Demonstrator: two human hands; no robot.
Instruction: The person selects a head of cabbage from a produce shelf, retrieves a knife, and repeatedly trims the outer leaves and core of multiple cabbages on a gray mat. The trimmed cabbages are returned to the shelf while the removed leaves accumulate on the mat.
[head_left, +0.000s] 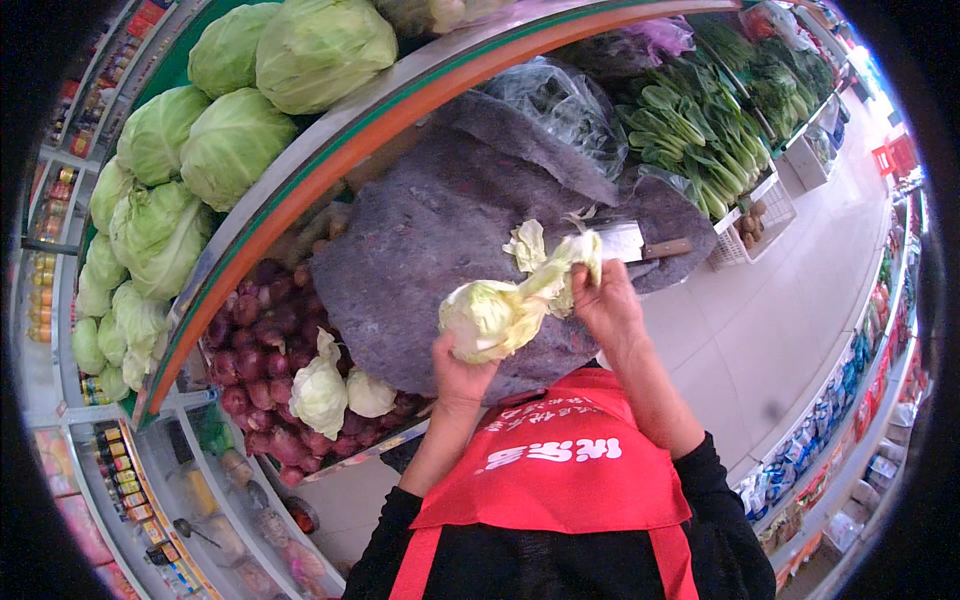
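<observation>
My left hand (463, 373) grips a small pale lettuce or cabbage head (480, 319) from below, just above a grey felt blanket (420, 225). My right hand (609, 296) pinches a limp outer leaf (566, 262), which stretches across to the head and seems still joined to it. One loose leaf (528, 244) lies on the blanket beyond the head. Past my right fingers a cleaver rests flat, its steel blade (621, 238) partly covered by the leaf and its wooden handle (667, 249) pointing right.
Red onions (259, 367) fill the left of the stand, with two pale heads (321, 390) on top. Green cabbages (232, 142) sit on a shelf behind an orange-edged rail (300, 176). Leafy greens (690, 142) lie at the back right, above a white basket (750, 232). Tiled floor (720, 322) runs along the right.
</observation>
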